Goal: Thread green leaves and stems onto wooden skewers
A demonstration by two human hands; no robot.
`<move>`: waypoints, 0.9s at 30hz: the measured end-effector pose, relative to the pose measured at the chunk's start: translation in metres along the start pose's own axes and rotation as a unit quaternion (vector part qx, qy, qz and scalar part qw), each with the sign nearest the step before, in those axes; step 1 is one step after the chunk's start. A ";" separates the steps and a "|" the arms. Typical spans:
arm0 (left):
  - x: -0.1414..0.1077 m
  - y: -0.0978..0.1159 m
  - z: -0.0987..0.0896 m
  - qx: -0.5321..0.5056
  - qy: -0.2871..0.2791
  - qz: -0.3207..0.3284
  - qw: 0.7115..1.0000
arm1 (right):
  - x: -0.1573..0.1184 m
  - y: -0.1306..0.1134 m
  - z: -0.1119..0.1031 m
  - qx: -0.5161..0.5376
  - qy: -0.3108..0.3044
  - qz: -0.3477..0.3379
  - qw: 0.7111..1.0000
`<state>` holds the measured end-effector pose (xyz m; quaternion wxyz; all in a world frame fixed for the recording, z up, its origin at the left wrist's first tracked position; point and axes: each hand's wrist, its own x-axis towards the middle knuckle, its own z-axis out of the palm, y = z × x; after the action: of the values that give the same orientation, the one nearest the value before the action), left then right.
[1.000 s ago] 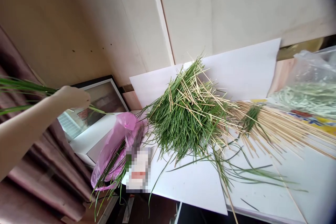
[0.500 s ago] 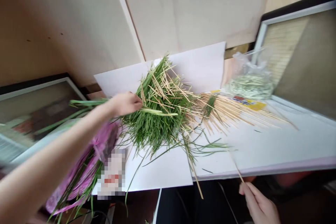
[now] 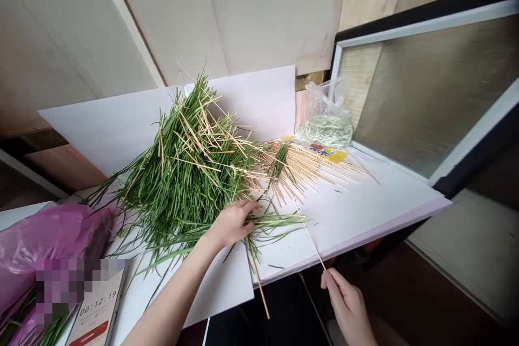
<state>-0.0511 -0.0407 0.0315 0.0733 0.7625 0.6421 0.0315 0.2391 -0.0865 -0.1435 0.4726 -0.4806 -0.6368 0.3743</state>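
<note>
My left hand is closed around a few long green chives, their pale ends pointing right, low over the table. Its fingers partly hide the stalks. A thin bamboo skewer is pinched in my right hand at the table's front edge; the far tip reaches up and left to the chive ends. Behind my left hand rises a big heap of chives with several skewers lying across its top. More skewers lie fanned out to the right of the heap, with a small chive bundle on them.
A clear plastic bag of pale green strips stands at the back right beside a framed glass panel. On the left are a purple plastic bag and a phone showing a timer. White boards cover the table.
My left hand has moved from the heap's left side down and rightward with the chives, toward the skewer tip. My right hand still holds the skewer. The view has turned right.
</note>
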 end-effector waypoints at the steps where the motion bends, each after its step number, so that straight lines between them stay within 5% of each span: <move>1: -0.001 0.001 0.000 -0.001 0.015 0.003 1.000 | 0.000 -0.001 0.000 0.003 0.001 0.003 1.000; 6: 0.009 0.013 -0.006 -0.068 0.108 0.035 0.991 | 0.001 -0.004 0.000 0.019 -0.005 0.029 0.999; 13: 0.053 0.015 0.003 -0.126 -0.009 0.121 0.984 | -0.003 0.007 0.002 0.044 -0.018 0.071 0.996; 20: 0.060 0.007 0.020 -0.217 -0.010 0.107 0.970 | -0.007 0.011 0.004 0.063 -0.017 0.105 0.992; 27: 0.063 0.014 0.030 -0.351 0.131 0.064 0.925 | -0.007 -0.012 0.003 0.057 -0.017 0.105 0.993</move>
<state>-0.0225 0.0166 0.0008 0.2494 0.7164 0.5440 0.3585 0.2342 -0.0960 -0.1347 0.4459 -0.5108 -0.5686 0.4658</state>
